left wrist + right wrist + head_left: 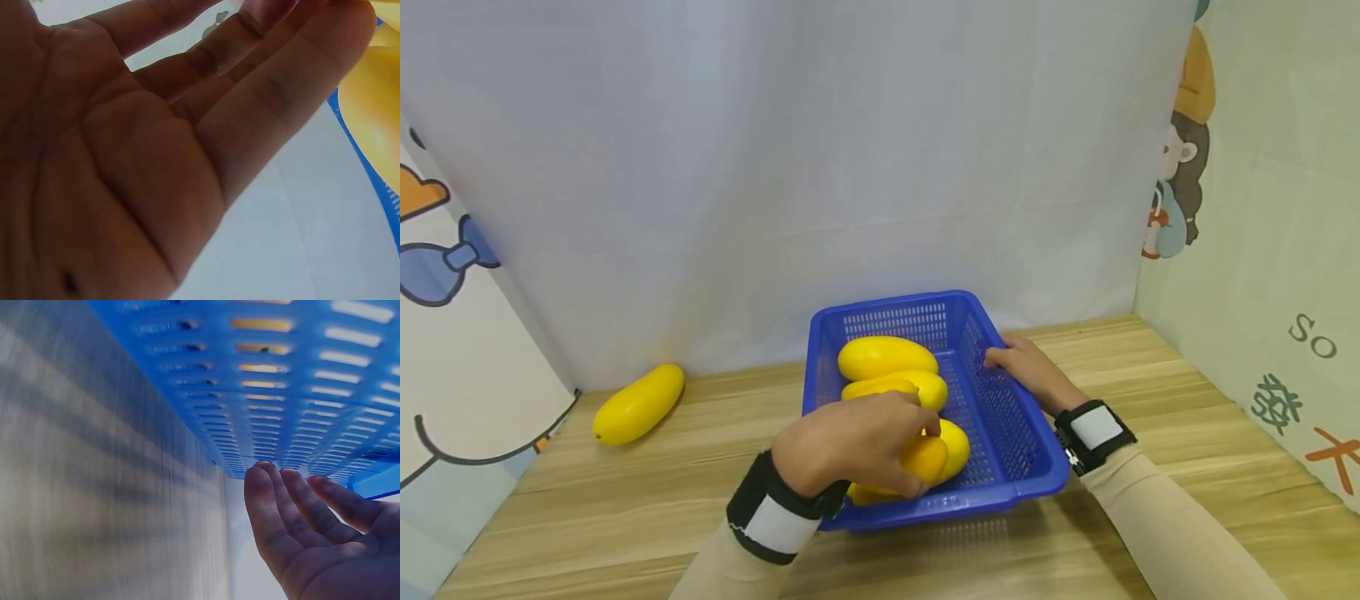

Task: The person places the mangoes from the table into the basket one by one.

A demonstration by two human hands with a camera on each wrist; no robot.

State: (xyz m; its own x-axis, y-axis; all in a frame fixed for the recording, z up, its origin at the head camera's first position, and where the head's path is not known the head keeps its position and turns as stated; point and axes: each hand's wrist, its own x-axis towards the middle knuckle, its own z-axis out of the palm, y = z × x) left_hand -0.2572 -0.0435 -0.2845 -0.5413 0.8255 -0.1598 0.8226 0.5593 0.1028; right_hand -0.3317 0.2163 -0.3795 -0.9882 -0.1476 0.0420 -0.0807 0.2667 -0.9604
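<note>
A blue plastic basket [1022, 483] with slotted walls holds several smooth, elongated yellow fruits [887, 358]. My left hand [857, 442] reaches over its near left side, thumb and fingers around an orange-yellow fruit [925, 458] inside; the hand hides part of it. In the left wrist view, the palm of this left hand [125, 144] fills much of the picture, its fingertips cut off at the top. My right hand [1033, 371] grips the basket's right rim, thumb over the inside. Below, its fingers [265, 500] press against the slotted outer wall.
Another long yellow fruit [640, 406] lies on the wood-grain table [700, 492], left of the basket. A pale curtain [737, 167] hangs behind, and printed panels [1262, 250] stand at both sides. Shadow shows beneath the basket's near edge.
</note>
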